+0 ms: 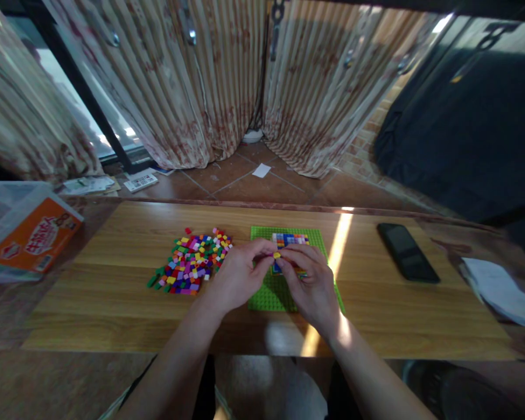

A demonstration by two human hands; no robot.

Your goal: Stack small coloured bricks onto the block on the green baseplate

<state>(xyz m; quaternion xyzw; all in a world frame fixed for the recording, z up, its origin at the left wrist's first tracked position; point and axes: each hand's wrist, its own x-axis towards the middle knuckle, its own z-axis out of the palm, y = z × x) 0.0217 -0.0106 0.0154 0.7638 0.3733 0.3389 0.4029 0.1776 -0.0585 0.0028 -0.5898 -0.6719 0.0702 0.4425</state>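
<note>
A small yellow toy brick (277, 255) is held up over the green baseplate (271, 297), where the fingertips of both hands meet. My left hand (245, 271) comes in from the left, thumb and forefinger pinched at the brick's left side. From the right, my right hand (310, 277) closes its thumb and fingers on the same brick. Under the hands, a patch of white, blue, orange and other coloured bricks (291, 239) is fixed to the baseplate, and my fingers partly hide it. A loose pile of small multicoloured bricks (192, 256) lies left of my left hand.
A black phone (408, 252) lies on the wooden table (135, 326) to the right. White papers (503, 291) sit beyond the table's right end. At far left stands a clear plastic box (15, 201) with an orange label. Striped curtains (219, 76) hang behind the table.
</note>
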